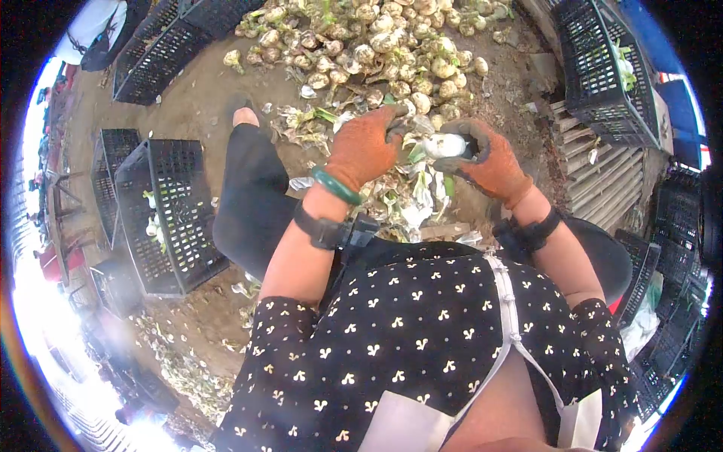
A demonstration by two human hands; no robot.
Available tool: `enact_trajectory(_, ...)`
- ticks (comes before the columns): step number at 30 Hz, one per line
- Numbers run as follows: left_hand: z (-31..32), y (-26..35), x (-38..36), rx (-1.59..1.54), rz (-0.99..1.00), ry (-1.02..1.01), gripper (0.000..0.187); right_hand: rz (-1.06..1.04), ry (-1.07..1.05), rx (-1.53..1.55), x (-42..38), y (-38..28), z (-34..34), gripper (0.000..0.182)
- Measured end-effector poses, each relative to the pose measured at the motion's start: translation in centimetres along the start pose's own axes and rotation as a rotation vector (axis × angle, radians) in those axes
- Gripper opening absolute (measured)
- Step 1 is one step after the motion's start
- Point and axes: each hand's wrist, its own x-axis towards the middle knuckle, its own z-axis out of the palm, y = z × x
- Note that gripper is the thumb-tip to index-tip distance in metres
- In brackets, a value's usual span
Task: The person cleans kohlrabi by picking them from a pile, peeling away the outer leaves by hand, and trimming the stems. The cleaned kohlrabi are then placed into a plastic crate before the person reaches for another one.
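Observation:
My left hand, in an orange glove with dark fingertips, is closed at the left of a white peeled bulb; what its fingers pinch is too small to make out. Wrapped round the white bulb is my right hand, also gloved in orange. Just beyond both hands lies a large pile of round, yellowish-white bulbs on the dirt floor. Peeled skins and leafy scraps are scattered beneath and between my hands.
Black slatted crates stand at the left, with another crate at the upper left. At the upper right, a black crate rests by wooden slats. More crates are stacked at the far right. A person is partly visible at the upper left.

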Motion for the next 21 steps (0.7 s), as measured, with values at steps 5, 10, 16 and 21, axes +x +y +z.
enact_trajectory(5, 0.6, 2.3, -1.2, -0.158, 0.255, 0.141, 0.037, 0.056, 0.022, -0.258, -0.5, -0.3, 0.0, 0.043)
enact_trajectory(10, 0.5, 2.9, -1.0, 0.04, 0.224, -0.049, 0.024, -0.17, 0.059, -0.469, -0.8, 0.3, 0.4, 0.041)
enact_trajectory(16, 1.6, 1.2, 0.0, 0.114, 0.128, 0.09, 0.023, -0.22, -0.025, -0.409, -0.7, -0.8, 0.2, 0.046)
enact_trajectory(21, 0.7, -1.1, 0.5, -0.399, 0.209, 0.102, 0.055, -0.122, -0.051, -0.129, -0.7, 0.5, -0.1, 0.048)
